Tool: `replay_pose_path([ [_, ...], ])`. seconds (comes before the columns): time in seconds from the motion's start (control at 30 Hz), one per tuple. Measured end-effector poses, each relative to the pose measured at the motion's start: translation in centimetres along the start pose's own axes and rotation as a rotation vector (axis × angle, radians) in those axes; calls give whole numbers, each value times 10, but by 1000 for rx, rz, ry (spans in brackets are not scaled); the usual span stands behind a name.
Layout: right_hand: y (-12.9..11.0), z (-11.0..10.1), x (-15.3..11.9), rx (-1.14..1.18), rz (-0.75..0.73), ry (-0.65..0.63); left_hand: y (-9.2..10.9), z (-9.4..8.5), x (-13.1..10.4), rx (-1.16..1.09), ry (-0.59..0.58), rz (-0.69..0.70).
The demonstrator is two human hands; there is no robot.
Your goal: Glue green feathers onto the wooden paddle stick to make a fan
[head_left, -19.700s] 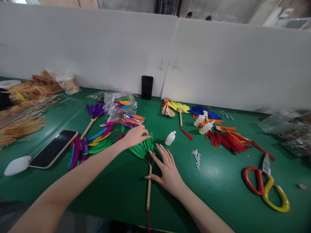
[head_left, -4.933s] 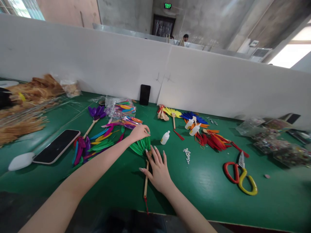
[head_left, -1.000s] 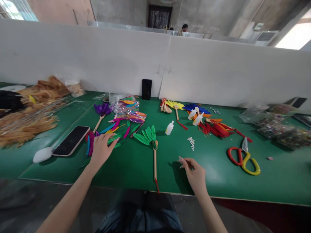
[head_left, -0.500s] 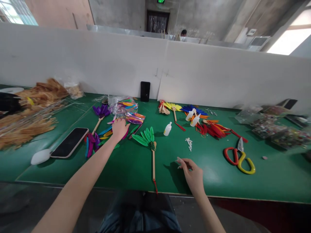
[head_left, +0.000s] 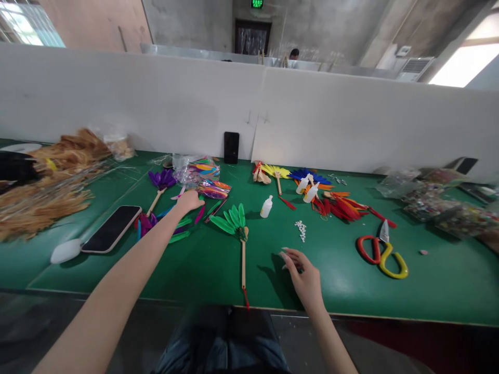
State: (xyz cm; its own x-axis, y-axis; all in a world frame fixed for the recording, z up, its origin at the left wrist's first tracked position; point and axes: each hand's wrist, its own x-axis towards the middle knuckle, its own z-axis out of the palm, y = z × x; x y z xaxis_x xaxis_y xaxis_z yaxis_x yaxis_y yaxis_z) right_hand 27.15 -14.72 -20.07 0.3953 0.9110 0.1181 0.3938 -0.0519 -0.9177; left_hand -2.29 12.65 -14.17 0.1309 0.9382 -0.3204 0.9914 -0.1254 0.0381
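My left hand (head_left: 189,200) is over the loose coloured feathers (head_left: 180,231) at the left middle, beside a plastic bag of feathers (head_left: 210,188); its fingers are mostly hidden. My right hand (head_left: 299,265) hovers above the green table, fingers curled and slightly apart, with nothing visible in them. Between the hands lies a fan of green feathers (head_left: 233,221) on a wooden stick (head_left: 244,264) with a red cord. A small white bottle (head_left: 266,206) stands behind it, and small white beads (head_left: 301,230) lie to its right.
Scissors (head_left: 384,252) with red and yellow handles lie at the right. A phone (head_left: 112,229) is at the left, near a purple feather fan (head_left: 162,179). Red feathers (head_left: 345,208), two bottles and a yellow fan (head_left: 275,171) are farther back. Bead bags (head_left: 444,208) lie far right.
My left hand has shifted slightly, uncovering more green feathers below it. My right hand has moved a little to the left and its fingers look somewhat looser. The view has shifted slightly.
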Motion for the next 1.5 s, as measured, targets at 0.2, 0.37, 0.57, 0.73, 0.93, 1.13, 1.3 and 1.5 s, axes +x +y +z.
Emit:
replay_pose_path([
  [0.2, 0, -1, 0, -25, -28, -18, -14, -10, -25, -51, -56, 69],
  [0.37, -2, -3, 0, -42, -38, -34, -27, -15, -45, -144, -13, 137],
  [0.57, -2, -3, -2, -13, -57, -9, -40, -29, -74, -197, 25, 176],
  [0.73, -12, 0, -3, 48, -102, 14, -31, -44, -115, -249, 11, 258],
  [0.93, -60, 21, 1, 248, -109, -252, 11, -40, -169, -347, -160, 532],
  [1.13, -91, 35, -3, 242, -86, -560, 37, -26, -198, -363, -263, 702],
  [1.3, -91, 32, -13, 132, -139, -605, 32, -22, -194, -426, -254, 664],
  [1.5, -76, 38, -21, 182, -81, -374, 30, -5, -194, -640, -169, 587],
])
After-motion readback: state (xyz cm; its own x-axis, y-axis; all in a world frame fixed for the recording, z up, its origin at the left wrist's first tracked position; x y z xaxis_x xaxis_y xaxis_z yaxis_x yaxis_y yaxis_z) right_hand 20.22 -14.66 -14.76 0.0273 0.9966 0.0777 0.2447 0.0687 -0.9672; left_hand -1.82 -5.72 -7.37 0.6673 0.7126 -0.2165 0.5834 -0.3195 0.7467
